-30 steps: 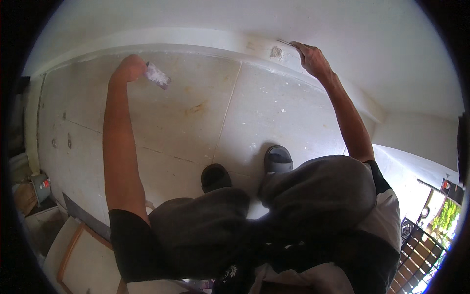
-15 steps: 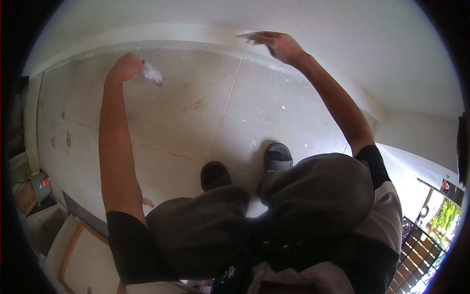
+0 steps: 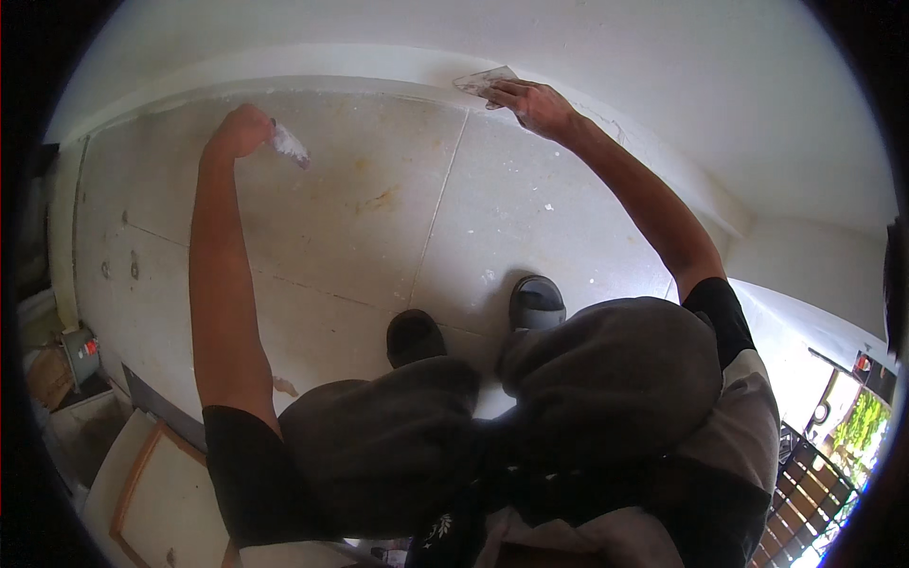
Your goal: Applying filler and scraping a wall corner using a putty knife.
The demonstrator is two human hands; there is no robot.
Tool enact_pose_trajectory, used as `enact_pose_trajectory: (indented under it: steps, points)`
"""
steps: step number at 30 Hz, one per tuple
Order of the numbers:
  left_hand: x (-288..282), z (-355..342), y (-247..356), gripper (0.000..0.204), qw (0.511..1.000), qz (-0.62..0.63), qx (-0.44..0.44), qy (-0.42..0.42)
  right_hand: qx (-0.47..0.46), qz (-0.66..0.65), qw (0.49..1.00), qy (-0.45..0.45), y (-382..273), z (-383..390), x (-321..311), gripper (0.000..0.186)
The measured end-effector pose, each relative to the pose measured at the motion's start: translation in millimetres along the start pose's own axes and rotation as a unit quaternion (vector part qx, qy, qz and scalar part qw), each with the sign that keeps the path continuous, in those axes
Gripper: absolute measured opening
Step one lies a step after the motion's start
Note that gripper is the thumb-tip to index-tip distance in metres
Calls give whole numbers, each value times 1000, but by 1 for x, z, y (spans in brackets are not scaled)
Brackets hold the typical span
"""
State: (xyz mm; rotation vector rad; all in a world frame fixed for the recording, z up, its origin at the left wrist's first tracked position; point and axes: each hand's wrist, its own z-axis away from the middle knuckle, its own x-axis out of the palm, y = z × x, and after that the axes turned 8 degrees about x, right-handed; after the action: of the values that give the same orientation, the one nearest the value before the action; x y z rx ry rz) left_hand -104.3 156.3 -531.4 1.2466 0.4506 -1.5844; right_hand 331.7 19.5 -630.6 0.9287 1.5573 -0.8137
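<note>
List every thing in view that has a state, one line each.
left hand: raised, closed on a paste-smeared tool
paste-smeared tool: held, blade coated white
right hand: stretched out to the wall base, closed on a putty knife
putty knife: held, blade flat against the skirting
skirting: white, unbroken where it shows
floor tiles: stained and speckled white

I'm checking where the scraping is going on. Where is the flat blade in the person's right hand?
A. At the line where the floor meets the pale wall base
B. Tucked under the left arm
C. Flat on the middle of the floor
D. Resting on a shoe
A: the right hand presses the flat blade against the seam between the floor and the pale wall base, far from both shoes.
</note>
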Motion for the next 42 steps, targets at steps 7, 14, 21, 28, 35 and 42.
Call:
enact_pose_trajectory:
  steps: [7, 14, 21, 28, 35, 42]
  points:
    - [-1, 1, -4, 23, 999, 11, 40, 34, 105, -17, 994, 15, -20, -14, -35, 42]
    - [-8, 3, 16, 15, 999, -29, 37, 10, 100, 23, 994, -36, -12, -17, -11, 40]
    - [-7, 12, -3, 17, 1000, -23, 16, 12, 85, -10, 996, 4, -26, -2, -18, 45]
    - [0, 0, 12, 20, 999, 14, 23, 25, -10, 70, 990, 126, 0, 37, 4, 45]
    - [0, 1, -16, 19, 999, -8, 52, -1, 208, -71, 962, 163, 12, 116, -65, 39]
    - [3, 13, -41, 21, 999, 33, -34, -25, 537, 96, 817, 186, 105, 310, -96, 29]
